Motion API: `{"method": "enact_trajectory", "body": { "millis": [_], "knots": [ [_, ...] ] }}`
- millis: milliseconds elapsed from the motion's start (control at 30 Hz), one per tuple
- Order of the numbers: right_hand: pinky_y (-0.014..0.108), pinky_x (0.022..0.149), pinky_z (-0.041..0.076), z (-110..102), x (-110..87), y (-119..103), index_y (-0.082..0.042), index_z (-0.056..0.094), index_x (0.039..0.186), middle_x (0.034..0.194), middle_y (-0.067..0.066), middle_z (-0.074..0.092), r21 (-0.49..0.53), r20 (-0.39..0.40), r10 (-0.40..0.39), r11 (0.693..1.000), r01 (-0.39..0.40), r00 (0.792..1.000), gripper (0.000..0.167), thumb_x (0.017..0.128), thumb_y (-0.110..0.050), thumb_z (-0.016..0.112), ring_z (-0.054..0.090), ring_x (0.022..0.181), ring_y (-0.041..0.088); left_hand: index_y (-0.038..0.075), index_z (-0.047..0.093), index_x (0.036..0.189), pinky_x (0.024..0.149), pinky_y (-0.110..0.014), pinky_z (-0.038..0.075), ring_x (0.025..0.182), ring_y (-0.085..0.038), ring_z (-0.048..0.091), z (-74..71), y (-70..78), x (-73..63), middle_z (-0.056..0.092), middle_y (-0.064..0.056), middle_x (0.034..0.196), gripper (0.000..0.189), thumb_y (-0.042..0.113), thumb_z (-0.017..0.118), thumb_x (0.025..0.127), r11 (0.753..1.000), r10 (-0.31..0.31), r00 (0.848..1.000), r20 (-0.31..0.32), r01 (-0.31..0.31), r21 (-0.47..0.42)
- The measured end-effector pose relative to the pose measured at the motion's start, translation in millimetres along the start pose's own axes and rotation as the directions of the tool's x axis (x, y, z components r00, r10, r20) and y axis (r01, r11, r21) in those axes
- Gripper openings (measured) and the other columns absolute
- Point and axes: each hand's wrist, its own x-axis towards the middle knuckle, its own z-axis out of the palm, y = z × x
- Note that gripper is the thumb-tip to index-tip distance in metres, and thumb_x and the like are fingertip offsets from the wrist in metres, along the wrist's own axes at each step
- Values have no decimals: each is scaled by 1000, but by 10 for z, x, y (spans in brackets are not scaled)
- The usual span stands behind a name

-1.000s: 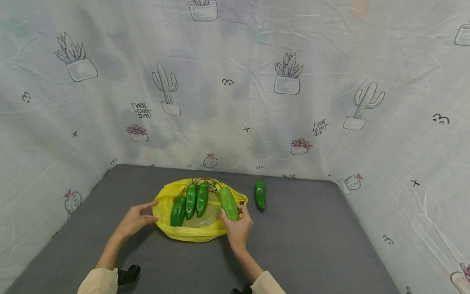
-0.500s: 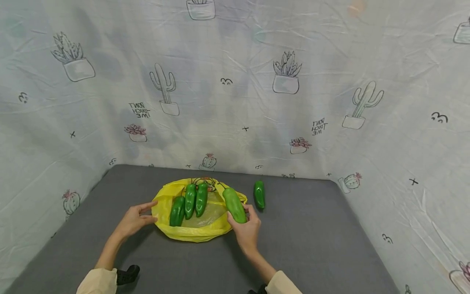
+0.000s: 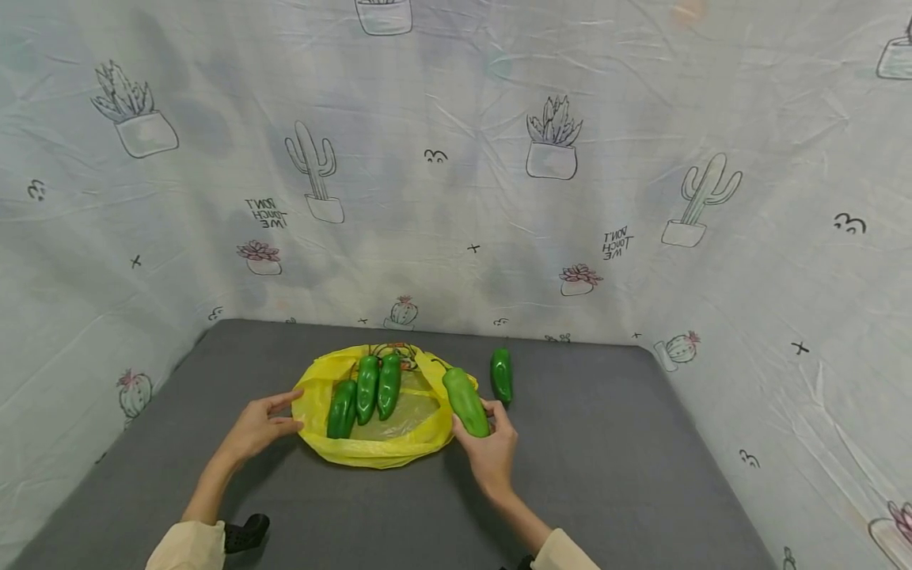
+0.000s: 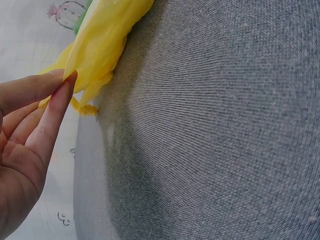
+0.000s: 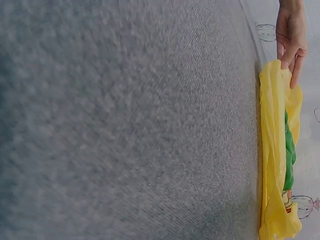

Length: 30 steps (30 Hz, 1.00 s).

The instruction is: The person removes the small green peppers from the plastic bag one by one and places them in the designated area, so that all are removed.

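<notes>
A yellow plastic bag (image 3: 374, 454) lies with its mouth spread wide on the grey table. Three dark green peppers (image 3: 366, 389) are inside, side by side toward its left half. My left hand (image 3: 258, 427) pinches the bag's left edge between thumb and finger, as the left wrist view shows at the hand's fingertips (image 4: 61, 90). At the bag's right edge, my right hand (image 3: 494, 455) grips a lighter green pepper (image 3: 466, 402), its stem pointing up and left. The right wrist view does not show the right hand; my left hand appears there beyond the bag (image 5: 272, 150).
Another dark green pepper (image 3: 502, 376) lies on the table just beyond and right of my right hand. The grey table (image 3: 606, 459) ends at a pale patterned curtain (image 3: 456, 198) at the back and sides.
My right hand has moved right with the light green pepper, from over the bag's opening to its right edge. The left hand keeps its pinch on the bag.
</notes>
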Motion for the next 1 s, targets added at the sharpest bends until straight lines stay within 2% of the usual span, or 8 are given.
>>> {"method": "enact_trajectory", "body": {
  "millis": [233,467,700,833,1000],
  "knots": [
    [23,45,46,-82,11,19,6,61,94,82,14,58,24,-3,10,1000,-10,1000,29,72,2,80,52,52,9,-9,40,141,82,-49,53,107,-42,61,-8,-17,5,34,-39,140,64,14,69,89,1000,6,1000,-6,-6,5],
    [21,42,43,-161,32,60,6,61,92,79,12,57,-13,-31,1,1000,-2,1000,28,72,2,80,49,50,5,-8,41,141,83,-48,53,107,-41,61,1,-23,-1,35,-39,140,63,12,70,88,1000,11,1000,-6,-11,-12],
    [23,41,43,-190,99,406,-4,62,93,79,6,56,-49,-65,15,999,-19,998,31,73,-9,83,48,47,5,-8,41,141,84,-50,52,107,-42,61,2,-16,-9,35,-39,140,63,12,69,89,1000,12,1000,0,-12,-12],
    [23,41,43,-231,139,446,-4,61,92,79,5,55,-49,-82,15,999,-19,997,30,73,-10,82,48,46,7,-8,41,141,84,-51,52,107,-41,61,-2,-13,-13,35,-39,140,63,12,69,89,1000,11,1000,2,-11,-10],
    [22,41,42,-293,193,489,-4,60,92,79,5,54,-63,-106,49,996,-56,993,28,74,-10,82,48,46,8,-8,41,141,85,-52,52,107,-41,61,-3,-4,-14,35,-39,140,63,13,69,89,1000,6,1000,5,-5,-11]
  ]
}}
